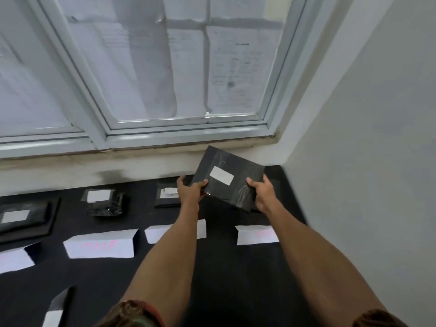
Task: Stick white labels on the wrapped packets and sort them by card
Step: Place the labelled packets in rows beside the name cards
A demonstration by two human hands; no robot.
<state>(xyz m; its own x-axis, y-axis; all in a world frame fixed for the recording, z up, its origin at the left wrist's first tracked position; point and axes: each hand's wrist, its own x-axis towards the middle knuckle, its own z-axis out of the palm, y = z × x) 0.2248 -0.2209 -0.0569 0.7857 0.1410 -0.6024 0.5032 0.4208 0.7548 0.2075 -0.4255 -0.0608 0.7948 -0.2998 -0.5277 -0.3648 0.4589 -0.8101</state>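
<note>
Black tabletop (224, 267); both hands (191, 188) (264, 193) grip labelled packet (232, 179).

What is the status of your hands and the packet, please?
Left hand and right hand grip the packet. White label on, held tilted above the table. Nothing seen in the way.

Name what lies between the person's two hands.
In the head view, a black wrapped packet with a white label fills the gap; the left hand and the right hand each hold one of its lower corners.
</note>
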